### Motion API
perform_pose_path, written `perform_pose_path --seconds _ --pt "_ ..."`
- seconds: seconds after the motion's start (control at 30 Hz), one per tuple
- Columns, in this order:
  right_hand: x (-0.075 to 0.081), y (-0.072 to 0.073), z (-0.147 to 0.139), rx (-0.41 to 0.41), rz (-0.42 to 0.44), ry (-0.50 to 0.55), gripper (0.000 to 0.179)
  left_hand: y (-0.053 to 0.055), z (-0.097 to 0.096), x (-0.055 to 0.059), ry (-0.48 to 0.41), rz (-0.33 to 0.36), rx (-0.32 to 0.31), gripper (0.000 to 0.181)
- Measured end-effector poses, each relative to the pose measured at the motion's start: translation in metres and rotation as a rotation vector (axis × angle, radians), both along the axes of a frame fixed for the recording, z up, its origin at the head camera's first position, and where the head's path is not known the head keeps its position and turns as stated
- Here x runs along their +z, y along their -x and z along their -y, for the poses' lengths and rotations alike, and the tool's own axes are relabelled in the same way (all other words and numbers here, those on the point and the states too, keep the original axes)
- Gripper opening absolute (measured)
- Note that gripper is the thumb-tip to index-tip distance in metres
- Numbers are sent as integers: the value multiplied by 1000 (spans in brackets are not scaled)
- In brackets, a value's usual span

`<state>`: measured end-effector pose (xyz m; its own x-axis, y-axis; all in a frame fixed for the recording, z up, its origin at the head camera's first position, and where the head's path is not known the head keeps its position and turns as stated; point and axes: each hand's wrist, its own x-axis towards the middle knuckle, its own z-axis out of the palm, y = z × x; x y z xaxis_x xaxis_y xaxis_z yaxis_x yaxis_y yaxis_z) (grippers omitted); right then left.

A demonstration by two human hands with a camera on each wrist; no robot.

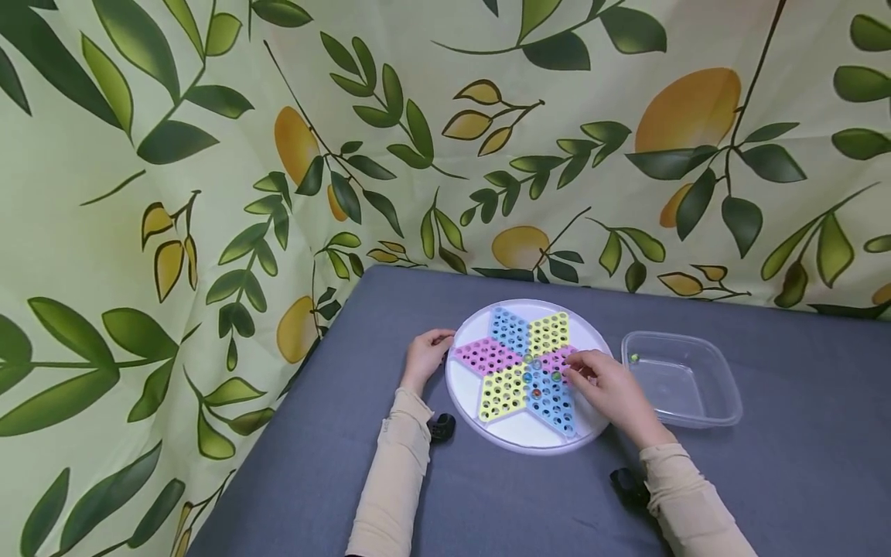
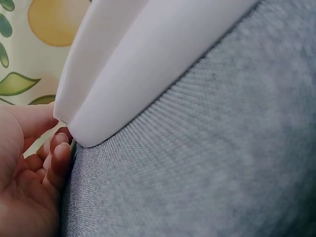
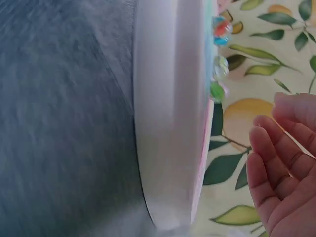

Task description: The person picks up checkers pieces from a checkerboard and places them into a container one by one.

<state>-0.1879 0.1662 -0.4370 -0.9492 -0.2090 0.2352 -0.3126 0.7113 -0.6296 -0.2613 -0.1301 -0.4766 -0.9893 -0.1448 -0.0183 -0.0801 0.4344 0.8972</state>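
Note:
A round white Chinese checkers board with a pink, blue and yellow star of holes lies on the table. Several glass marbles sit around its centre and upper blue section, among them a green marble and a red marble. At the board's left edge, my left hand grips the rim; its curled fingers touch the rim's side in the left wrist view. My right hand hovers over the board's right side, fingers loosely bent. No marble shows between those fingers in the right wrist view; the thumb's tip is partly hidden.
A clear plastic container stands right of the board, with a small green marble inside. Grey-blue cloth covers the table. Leaf-patterned fabric hangs behind and at the left.

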Motion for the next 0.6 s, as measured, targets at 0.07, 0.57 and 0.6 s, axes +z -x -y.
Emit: perform_pose_path --seconds 0.07,0.57,0.6 --pt "-3 1 4 14 -2 -4 20 0 0 1 7 -1 3 20" --pt "-21 9 13 -19 91 84 25 -2 1 2 -11 5 2 19" --pt "-20 9 13 -20 105 89 24 -2 1 3 -11 2 -2 19"
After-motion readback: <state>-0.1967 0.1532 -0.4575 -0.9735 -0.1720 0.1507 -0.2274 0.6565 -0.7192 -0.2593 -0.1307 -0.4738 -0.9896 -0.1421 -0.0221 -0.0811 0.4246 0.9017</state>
